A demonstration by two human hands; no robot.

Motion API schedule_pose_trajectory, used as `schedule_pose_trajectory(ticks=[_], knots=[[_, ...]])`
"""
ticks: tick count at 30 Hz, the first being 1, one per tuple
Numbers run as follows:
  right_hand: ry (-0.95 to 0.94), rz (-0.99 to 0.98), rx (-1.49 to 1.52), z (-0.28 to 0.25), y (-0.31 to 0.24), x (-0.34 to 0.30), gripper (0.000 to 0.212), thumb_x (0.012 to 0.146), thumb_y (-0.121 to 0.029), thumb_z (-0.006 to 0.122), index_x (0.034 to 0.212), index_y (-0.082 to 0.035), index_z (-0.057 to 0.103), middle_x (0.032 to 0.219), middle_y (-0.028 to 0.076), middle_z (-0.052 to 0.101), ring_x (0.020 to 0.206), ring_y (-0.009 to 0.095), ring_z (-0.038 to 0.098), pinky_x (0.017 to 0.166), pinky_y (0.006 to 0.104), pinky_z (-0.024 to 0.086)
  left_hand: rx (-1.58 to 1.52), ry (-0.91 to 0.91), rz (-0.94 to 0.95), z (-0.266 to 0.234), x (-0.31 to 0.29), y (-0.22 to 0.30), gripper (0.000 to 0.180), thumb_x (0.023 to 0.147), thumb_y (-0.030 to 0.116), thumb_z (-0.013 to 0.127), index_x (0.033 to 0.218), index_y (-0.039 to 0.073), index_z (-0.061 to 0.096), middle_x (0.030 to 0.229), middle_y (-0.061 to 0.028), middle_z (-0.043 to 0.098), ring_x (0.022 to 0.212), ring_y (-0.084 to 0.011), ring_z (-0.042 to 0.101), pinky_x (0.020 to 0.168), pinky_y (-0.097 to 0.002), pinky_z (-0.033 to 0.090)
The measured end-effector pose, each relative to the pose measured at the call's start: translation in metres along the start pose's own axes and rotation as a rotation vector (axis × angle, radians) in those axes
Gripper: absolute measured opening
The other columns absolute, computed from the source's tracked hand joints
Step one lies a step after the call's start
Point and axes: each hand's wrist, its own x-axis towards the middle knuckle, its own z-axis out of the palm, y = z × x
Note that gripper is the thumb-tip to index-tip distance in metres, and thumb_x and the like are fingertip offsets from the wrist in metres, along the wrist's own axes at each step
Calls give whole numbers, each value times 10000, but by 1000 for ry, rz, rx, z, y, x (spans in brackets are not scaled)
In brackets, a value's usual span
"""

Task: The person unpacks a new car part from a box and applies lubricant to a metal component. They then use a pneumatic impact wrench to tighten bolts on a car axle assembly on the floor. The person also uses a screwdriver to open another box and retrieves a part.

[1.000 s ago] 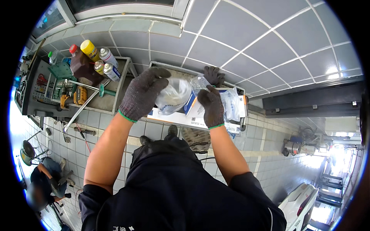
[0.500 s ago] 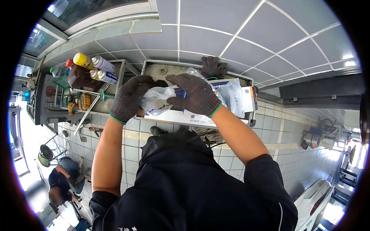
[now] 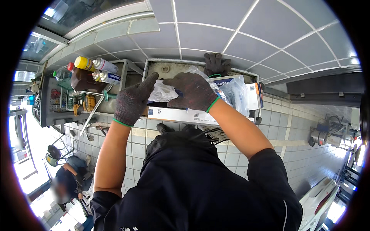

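Two gloved hands, left (image 3: pixel 133 101) and right (image 3: pixel 192 91), pinch a plastic bag (image 3: pixel 163 92). It's clear, crumpled, over a white box (image 3: pixel 173 114).

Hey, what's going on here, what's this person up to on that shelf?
A person in grey work gloves has both hands up at a high shelf. The left hand and the right hand both rest on a clear plastic bag that lies on a flat white box. More plastic bags sit to the right, and a spare dark glove lies at the back. Spray cans stand on the next shelf to the left. Another person crouches on the floor below.
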Motion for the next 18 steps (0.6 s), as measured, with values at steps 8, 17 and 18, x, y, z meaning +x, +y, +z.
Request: schedule_pose_trajectory(ticks=[8, 17, 18], knots=[[-120, 299, 281, 21, 16, -10, 341, 999, -391, 724, 1200, -126, 799, 1015, 149, 775, 992, 376, 749, 906, 483, 581, 15, 110, -88, -16, 6, 10, 406, 1033, 86, 703, 1432, 160, 720, 1205, -160, 808, 997, -321, 806, 870, -416, 632], [30, 361, 508, 17, -6, -32, 632, 935, -273, 830, 1479, -48, 598, 1431, 162, 666, 1278, 298, 711, 1094, 392, 570, -511, 64, -425, 6, -44, -23, 334, 1077, 47, 632, 1397, 26, 726, 1291, -164, 789, 1159, -182, 745, 979, -338, 580], [-12, 280, 424, 26, -10, -26, 636, 923, -286, 841, 1475, -64, 615, 1405, 166, 684, 1245, 319, 719, 1073, 404, 577, -530, 3, -407, 4, -42, -14, 327, 1075, 43, 628, 1386, 26, 731, 1295, -163, 787, 1165, -180, 740, 977, -338, 579]])
